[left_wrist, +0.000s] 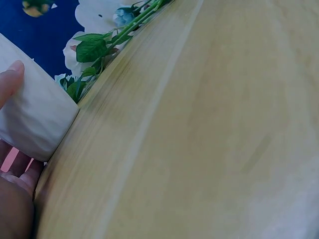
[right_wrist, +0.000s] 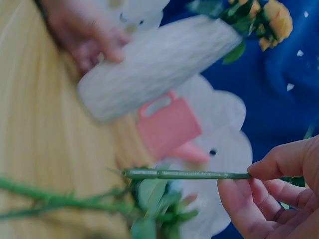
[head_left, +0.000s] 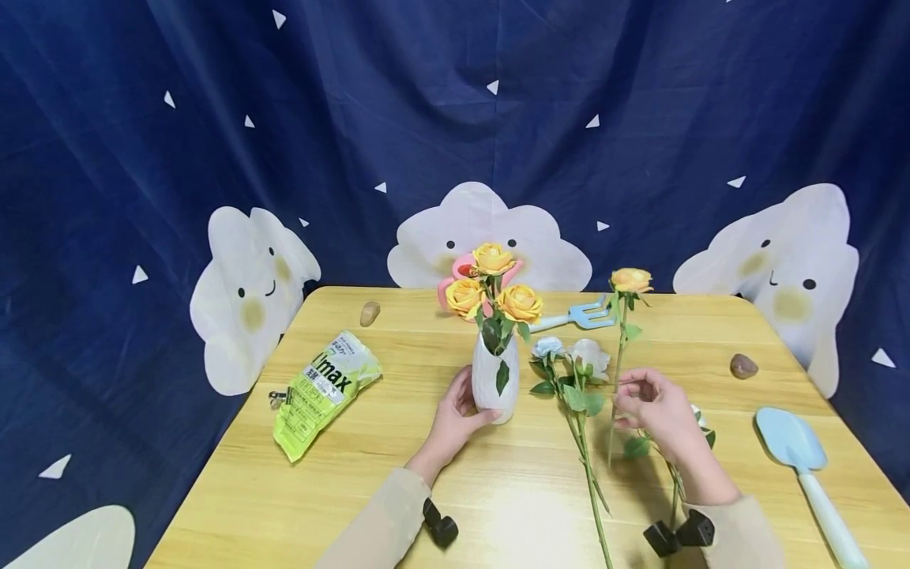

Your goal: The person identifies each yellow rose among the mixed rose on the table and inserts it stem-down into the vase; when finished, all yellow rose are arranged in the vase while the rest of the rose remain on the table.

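Note:
A white textured vase [head_left: 495, 379] stands upright on the table with several yellow-orange roses [head_left: 521, 303] in it. My left hand [head_left: 455, 415] grips its lower part, thumb across the front; the left wrist view shows the thumb and fingers about the vase [left_wrist: 35, 109]. To the right, my right hand [head_left: 657, 411] pinches the green stem of a single yellow rose [head_left: 631, 280], held upright. In the right wrist view the stem's cut end [right_wrist: 130, 173] sticks out beyond the thumb and fingertips. Between the hands lie a blue rose [head_left: 548, 347] and a white rose [head_left: 588, 357].
Behind the vase is a pink watering can [right_wrist: 169, 127]. A blue hand fork [head_left: 590, 314] lies at the back, a blue trowel [head_left: 792, 439] at the right. At left are a green bag [head_left: 327, 395] and a stone [head_left: 370, 314]; another stone [head_left: 743, 366] sits right.

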Available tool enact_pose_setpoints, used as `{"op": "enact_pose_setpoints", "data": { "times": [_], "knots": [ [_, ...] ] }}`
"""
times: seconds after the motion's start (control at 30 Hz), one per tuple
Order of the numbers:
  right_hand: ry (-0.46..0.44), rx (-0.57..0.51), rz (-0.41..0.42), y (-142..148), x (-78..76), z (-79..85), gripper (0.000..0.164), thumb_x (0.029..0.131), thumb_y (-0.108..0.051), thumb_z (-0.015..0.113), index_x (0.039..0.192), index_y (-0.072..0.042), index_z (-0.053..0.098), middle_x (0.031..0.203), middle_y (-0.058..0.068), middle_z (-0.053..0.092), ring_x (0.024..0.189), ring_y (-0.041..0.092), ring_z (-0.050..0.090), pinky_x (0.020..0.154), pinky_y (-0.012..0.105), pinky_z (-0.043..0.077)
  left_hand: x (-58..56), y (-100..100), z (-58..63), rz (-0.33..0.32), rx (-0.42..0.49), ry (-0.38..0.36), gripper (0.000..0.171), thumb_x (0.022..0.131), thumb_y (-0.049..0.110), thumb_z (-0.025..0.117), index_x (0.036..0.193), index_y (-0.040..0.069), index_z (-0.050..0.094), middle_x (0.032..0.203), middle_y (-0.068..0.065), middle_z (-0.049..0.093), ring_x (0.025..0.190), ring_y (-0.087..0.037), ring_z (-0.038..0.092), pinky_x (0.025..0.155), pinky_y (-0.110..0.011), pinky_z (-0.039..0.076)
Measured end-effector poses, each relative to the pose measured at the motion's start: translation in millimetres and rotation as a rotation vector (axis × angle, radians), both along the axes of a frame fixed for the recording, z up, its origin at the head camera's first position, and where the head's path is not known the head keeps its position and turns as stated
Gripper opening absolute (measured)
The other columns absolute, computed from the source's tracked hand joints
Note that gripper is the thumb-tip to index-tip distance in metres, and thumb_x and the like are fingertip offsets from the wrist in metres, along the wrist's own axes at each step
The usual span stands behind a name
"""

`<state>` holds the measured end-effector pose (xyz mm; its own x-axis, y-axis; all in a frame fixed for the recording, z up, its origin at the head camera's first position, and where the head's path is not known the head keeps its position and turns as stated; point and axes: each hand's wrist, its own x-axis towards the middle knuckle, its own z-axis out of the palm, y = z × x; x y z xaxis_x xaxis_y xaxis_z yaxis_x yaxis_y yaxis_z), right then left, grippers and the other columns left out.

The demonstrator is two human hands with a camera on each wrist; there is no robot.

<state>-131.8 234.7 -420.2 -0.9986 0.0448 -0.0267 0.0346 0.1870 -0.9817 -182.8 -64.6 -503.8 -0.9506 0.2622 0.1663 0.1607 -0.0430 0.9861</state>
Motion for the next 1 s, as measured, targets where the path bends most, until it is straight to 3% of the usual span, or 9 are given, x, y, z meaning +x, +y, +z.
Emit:
{"op": "enact_pose_setpoints", "data": {
  "times": [0.23,0.47,0.67,1.0],
  "knots": [
    [0.1,-0.2,0.073,-23.0,-11.1,33.9,0.039,0.082,0.009,0.059,0.117,0.004,0.042,0.091,0.011,0.055,0.076,0.019,0.062,0.066,0.04,0.055,-0.3,-1.2,0.8,0.006,-0.005,0.004,0.08,0.074,0.006,0.078,0.141,0.008,0.034,0.141,-0.01,0.042,0.127,-0.024,0.039,0.104,-0.04,0.032],
    [0.243,-0.369,0.205,-41.5,-27.9,54.4,0.043,0.083,0.017,0.054,0.119,-0.004,0.04,0.087,0.008,0.055,0.075,0.017,0.064,0.06,0.038,0.056,0.6,-1.2,1.6,-0.001,-0.007,0.003,0.079,0.074,0.004,0.077,0.141,0.006,0.034,0.139,-0.011,0.044,0.126,-0.026,0.041,0.104,-0.04,0.032],
    [0.319,-0.406,0.241,-55.4,-44.4,68.9,0.045,0.082,0.019,0.053,0.119,-0.004,0.039,0.087,0.009,0.055,0.071,0.016,0.062,0.059,0.039,0.056,0.8,-1.3,2.4,0.004,-0.014,0.004,0.079,0.075,0.005,0.077,0.141,0.006,0.034,0.138,-0.012,0.045,0.125,-0.026,0.042,0.104,-0.04,0.033],
    [0.481,-0.384,0.196,-70.5,-77.1,97.5,0.043,0.081,0.019,0.056,0.113,-0.005,0.042,0.086,0.011,0.055,0.071,0.019,0.061,0.061,0.044,0.055,1.2,-0.7,3.1,-0.004,-0.007,0.009,0.078,0.074,0.004,0.077,0.14,0.006,0.035,0.137,-0.012,0.046,0.124,-0.027,0.042,0.103,-0.041,0.033]
  ]
}}
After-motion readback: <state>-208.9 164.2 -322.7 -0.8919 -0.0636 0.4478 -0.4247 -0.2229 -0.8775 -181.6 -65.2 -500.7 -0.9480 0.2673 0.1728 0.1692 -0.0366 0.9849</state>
